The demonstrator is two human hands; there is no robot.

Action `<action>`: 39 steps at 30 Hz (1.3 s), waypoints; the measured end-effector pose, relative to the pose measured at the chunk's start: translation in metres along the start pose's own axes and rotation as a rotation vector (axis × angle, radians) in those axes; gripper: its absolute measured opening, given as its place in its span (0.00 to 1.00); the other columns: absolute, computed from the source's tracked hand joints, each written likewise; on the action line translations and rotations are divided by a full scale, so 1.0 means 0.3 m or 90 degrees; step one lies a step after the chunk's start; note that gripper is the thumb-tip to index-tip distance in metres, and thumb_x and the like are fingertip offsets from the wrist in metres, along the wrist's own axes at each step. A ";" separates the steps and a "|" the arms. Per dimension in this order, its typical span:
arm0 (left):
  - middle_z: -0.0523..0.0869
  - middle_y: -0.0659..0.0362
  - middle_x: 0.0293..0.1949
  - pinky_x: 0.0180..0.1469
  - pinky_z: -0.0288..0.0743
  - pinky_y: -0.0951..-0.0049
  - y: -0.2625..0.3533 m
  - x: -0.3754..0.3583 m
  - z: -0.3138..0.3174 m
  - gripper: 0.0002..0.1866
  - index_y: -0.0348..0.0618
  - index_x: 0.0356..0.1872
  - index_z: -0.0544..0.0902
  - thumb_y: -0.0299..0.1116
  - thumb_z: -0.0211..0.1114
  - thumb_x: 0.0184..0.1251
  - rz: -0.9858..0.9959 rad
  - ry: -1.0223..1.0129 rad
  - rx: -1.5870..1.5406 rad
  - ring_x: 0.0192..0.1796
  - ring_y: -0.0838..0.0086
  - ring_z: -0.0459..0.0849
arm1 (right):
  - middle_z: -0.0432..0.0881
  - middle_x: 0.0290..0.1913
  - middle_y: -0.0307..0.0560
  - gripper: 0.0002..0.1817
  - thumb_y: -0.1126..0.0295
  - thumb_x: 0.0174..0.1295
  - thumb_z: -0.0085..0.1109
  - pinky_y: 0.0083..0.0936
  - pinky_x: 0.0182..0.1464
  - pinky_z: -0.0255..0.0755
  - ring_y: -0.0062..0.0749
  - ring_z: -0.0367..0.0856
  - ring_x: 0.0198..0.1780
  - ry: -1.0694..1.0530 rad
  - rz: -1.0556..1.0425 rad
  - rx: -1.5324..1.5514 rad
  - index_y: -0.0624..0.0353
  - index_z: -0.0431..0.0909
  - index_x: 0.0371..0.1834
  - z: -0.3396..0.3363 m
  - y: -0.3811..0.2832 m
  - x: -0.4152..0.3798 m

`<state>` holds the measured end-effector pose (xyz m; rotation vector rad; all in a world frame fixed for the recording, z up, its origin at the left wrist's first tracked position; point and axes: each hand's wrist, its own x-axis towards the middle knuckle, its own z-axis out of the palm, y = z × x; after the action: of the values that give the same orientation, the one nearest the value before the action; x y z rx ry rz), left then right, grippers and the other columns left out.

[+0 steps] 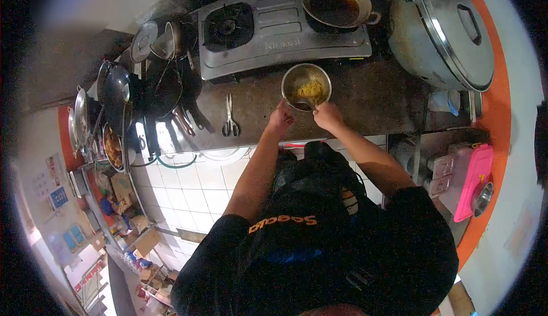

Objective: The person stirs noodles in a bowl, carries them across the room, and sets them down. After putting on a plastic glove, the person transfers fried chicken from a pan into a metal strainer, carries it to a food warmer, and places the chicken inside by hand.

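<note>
A round metal bowl [283, 87] stands on the dark counter just in front of the stove. Yellow, lumpy food [309, 89] lies inside it. My left hand [281, 117] is at the bowl's lower left rim, fingers curled and closed against it. At the lower right rim, my right hand [327, 116] is closed in a pinch; whether it grips the rim or a thin utensil does not show. To the left, a pair of scissors [230, 119] rests on the counter, blades pointing away from me.
A two-burner stove [274, 45] spans the back, with a pan of dark liquid [335, 5] on its right burner. A large lidded pot [419, 45] stands at right. Pans and a dark wok [162, 90] crowd the left. A pink board [474, 182] leans at lower right.
</note>
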<state>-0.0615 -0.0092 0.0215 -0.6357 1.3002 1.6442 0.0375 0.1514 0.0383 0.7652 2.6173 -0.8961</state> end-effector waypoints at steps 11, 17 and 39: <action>0.71 0.57 0.36 0.35 0.70 0.68 0.024 -0.002 0.007 0.30 0.47 0.67 0.55 0.38 0.53 0.66 0.004 -0.028 0.122 0.29 0.73 0.70 | 0.77 0.48 0.59 0.18 0.61 0.60 0.51 0.37 0.48 0.72 0.47 0.77 0.47 0.019 0.115 0.083 0.62 0.78 0.46 -0.043 -0.031 0.044; 0.71 0.58 0.36 0.34 0.71 0.67 0.026 -0.007 -0.005 0.29 0.46 0.66 0.57 0.39 0.52 0.66 -0.009 -0.054 0.074 0.30 0.72 0.71 | 0.78 0.47 0.57 0.18 0.60 0.60 0.51 0.38 0.49 0.71 0.47 0.77 0.47 -0.035 0.085 0.123 0.62 0.78 0.45 -0.098 -0.027 -0.020; 0.65 0.60 0.19 0.32 0.66 0.68 0.043 -0.005 0.019 0.21 0.42 0.52 0.68 0.46 0.54 0.65 -0.053 -0.011 0.069 0.24 0.71 0.68 | 0.82 0.25 0.46 0.19 0.63 0.58 0.52 0.33 0.26 0.72 0.44 0.77 0.21 -0.156 0.409 0.619 0.56 0.74 0.52 -0.007 0.008 0.160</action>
<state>-0.0714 -0.0047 0.0305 -0.6000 1.3231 1.4983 -0.0009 0.1732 0.0192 1.4570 1.4364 -1.8554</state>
